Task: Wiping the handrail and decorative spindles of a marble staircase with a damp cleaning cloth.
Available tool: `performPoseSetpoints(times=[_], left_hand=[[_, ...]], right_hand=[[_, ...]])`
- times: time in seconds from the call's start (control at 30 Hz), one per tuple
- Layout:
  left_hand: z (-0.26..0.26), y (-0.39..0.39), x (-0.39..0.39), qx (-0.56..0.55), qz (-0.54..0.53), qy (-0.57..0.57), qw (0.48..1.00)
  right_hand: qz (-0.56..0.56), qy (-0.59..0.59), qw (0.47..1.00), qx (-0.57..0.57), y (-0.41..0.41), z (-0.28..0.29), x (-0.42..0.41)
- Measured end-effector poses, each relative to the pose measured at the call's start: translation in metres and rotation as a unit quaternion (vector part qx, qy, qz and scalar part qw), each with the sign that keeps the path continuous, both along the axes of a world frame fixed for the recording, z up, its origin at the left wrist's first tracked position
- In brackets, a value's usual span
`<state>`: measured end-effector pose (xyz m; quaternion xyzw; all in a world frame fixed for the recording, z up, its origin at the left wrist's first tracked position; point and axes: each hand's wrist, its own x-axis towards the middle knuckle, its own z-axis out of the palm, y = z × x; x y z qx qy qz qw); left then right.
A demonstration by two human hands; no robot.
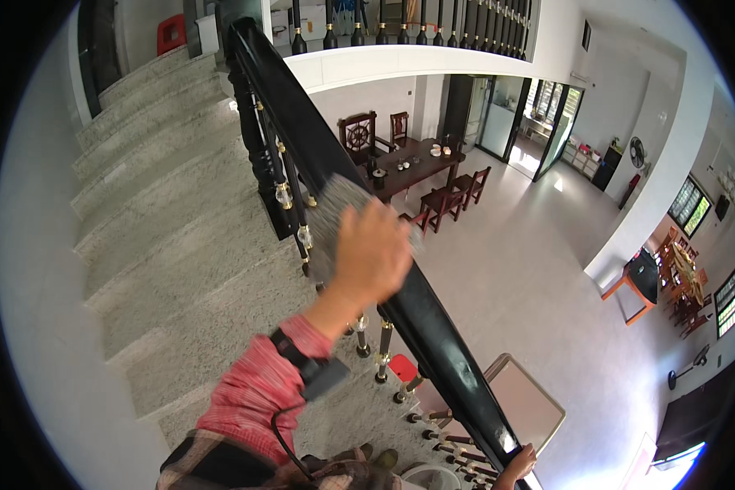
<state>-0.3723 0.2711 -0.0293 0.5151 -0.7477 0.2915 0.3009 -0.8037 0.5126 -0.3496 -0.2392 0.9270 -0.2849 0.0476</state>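
A glossy black handrail [447,343] slopes across the middle of the view, over black and gold balusters with clear crystal beads [283,195]. My left hand [373,251] presses a grey cloth [337,208] onto the rail's top; hand and cloth are blurred. Part of the cloth hangs over the stair side of the rail. Lower down at the bottom right, my right hand [520,462] grips the rail's edge, its forearm mostly out of view. A dark device with a cable [324,376] is strapped to my left forearm.
Rough stone stairs [177,294] climb at the left beside a white wall. A white bucket [432,478] stands near my shoes [386,459]. Beyond the rail, the floor below holds a dark wooden table [416,162] with chairs, and a folded-looking board [527,398]. A red stool [171,35] is up top.
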Motion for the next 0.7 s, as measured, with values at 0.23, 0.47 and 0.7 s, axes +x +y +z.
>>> performPoseSetpoints(times=[0.23, 0.47, 0.7], left_hand=[[-0.107, 0.105, -0.116, 0.129, -0.224, 0.033, 0.965], [-0.077, 0.063, -0.047, 0.102, -0.35, -0.137, 0.921], [0.07, -0.05, 0.127, -0.062, 0.092, -0.105, 0.988]], right_hand=[[0.025, -0.023, 0.999, -0.006, -0.008, -0.002, -0.001], [0.045, -0.01, 0.999, 0.014, -0.005, -0.014, -0.006], [0.038, -0.001, 0.998, 0.042, -0.003, 0.005, 0.005]])
